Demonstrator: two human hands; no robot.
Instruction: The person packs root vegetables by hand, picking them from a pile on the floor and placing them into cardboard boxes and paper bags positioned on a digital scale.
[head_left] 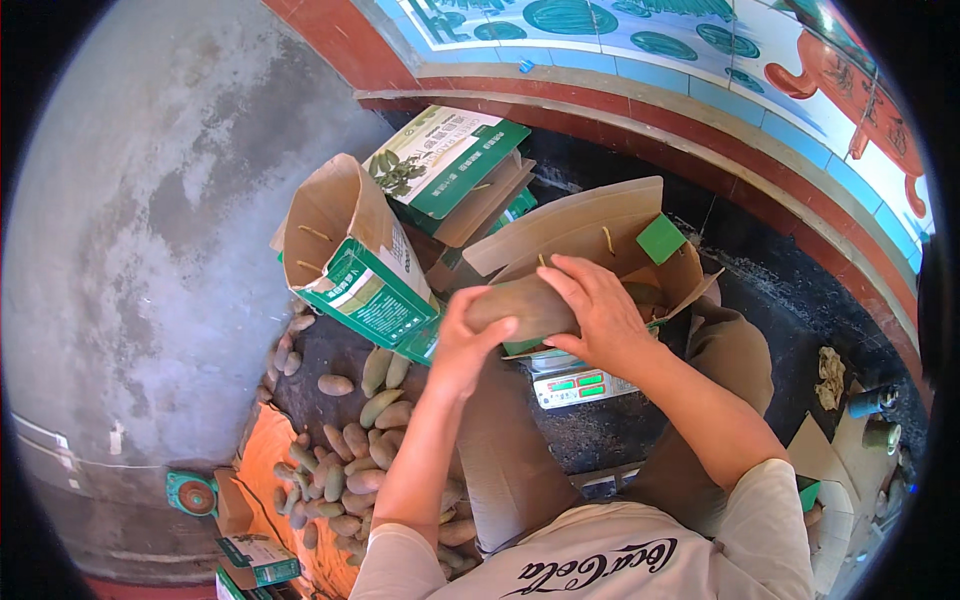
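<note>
Both grips press flat on one cardboard flap point(530, 305): left hand point(462, 350) beneath, right hand point(600, 310) on top, folding the carton point(590, 240) shut over the scale point(580, 385); tubers point(350, 460) heaped at seven o'clock.

An open carton point(600, 250) sits on a scale point(580, 385), potatoes point(360, 460) to its left.

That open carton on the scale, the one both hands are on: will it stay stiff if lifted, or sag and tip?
The carton is thin cardboard with loose flaps, so it would likely flex. The left hand and right hand are bending one flap easily. It looks light for its size and sits on a small scale, so it may tip.
</note>
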